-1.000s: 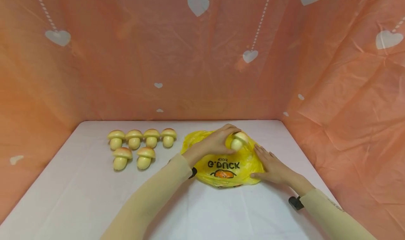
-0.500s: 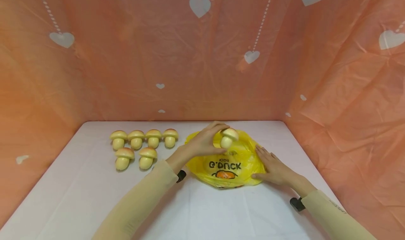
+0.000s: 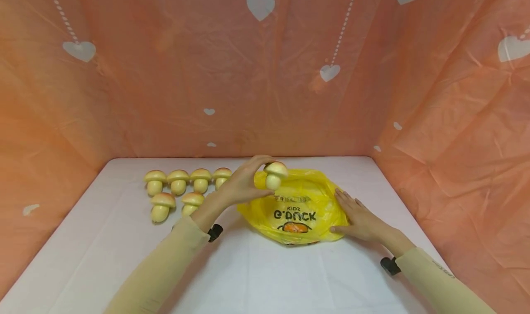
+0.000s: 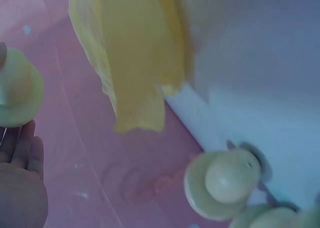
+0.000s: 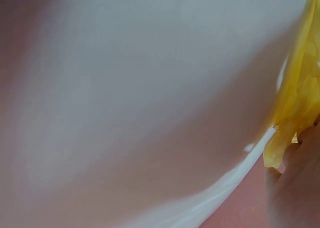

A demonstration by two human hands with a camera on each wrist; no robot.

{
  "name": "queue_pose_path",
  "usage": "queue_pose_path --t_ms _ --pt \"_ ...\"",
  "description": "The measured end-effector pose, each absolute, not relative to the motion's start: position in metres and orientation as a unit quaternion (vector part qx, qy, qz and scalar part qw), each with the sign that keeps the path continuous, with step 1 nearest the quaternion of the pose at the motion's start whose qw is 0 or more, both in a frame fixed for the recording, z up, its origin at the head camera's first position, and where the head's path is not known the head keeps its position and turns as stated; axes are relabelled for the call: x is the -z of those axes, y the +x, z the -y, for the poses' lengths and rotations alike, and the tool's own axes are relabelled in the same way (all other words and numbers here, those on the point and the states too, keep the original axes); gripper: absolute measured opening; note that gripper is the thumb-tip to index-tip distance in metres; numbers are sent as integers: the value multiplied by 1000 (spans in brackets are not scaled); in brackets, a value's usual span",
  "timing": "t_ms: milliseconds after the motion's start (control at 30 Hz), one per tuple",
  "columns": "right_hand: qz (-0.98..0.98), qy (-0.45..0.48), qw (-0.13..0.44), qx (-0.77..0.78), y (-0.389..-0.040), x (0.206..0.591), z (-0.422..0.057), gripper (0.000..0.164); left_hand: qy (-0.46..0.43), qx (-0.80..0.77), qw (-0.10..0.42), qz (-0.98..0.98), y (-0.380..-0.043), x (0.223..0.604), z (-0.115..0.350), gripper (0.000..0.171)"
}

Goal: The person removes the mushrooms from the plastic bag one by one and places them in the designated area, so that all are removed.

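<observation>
My left hand (image 3: 244, 181) grips a toy mushroom (image 3: 275, 176) with a tan cap and pale stem, between thumb and fingers. It is above the left part of a yellow plastic bag (image 3: 304, 206) printed with black letters. The same mushroom (image 4: 20, 87) shows at the left edge of the left wrist view, with part of the hand (image 4: 22, 188) below it. My right hand (image 3: 359, 219) rests against the bag's right side, its fingers mostly straight. In the right wrist view the bag (image 5: 300, 95) lies by the hand (image 5: 297, 188), whose fingertips are partly hidden.
Several mushrooms (image 3: 155, 182) form a back row on the left of the white table (image 3: 103, 259). Two more stand in front, one a mushroom (image 3: 161, 207) at left, the other partly behind my left forearm. Orange cloth (image 3: 232, 75) with hearts surrounds the table.
My left hand has moved left with the mushroom, from over the bag's right part to over its left side. The right hand has stayed at the bag's right side.
</observation>
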State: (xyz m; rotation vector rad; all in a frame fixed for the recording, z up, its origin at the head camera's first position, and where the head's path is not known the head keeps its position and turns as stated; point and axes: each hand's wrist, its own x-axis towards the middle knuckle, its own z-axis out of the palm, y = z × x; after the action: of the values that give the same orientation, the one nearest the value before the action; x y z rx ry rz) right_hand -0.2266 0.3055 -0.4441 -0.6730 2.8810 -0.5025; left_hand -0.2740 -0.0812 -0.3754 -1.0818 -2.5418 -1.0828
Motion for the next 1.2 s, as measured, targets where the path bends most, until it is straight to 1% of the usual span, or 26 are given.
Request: queue_pose_path --t_ms 167,333,567,833,967,1200 --pt "-958 -225 72 166 -227 444 -304 112 -351 367 96 856 -271 376 101 78" --pt "-958 -223 71 163 -226 443 -303 111 -339 360 117 861 -269 379 119 76" --pt "-958 -220 75 165 -227 443 -303 112 -330 353 135 865 -262 381 145 78" --pt "-958 -221 74 168 -226 443 -305 112 -324 315 149 880 -258 390 170 71" --pt "-957 -222 74 170 -226 442 -304 112 -313 272 148 898 -254 394 178 71" --pt "-958 -222 72 167 -226 441 -304 112 -286 223 124 923 -248 401 187 71"
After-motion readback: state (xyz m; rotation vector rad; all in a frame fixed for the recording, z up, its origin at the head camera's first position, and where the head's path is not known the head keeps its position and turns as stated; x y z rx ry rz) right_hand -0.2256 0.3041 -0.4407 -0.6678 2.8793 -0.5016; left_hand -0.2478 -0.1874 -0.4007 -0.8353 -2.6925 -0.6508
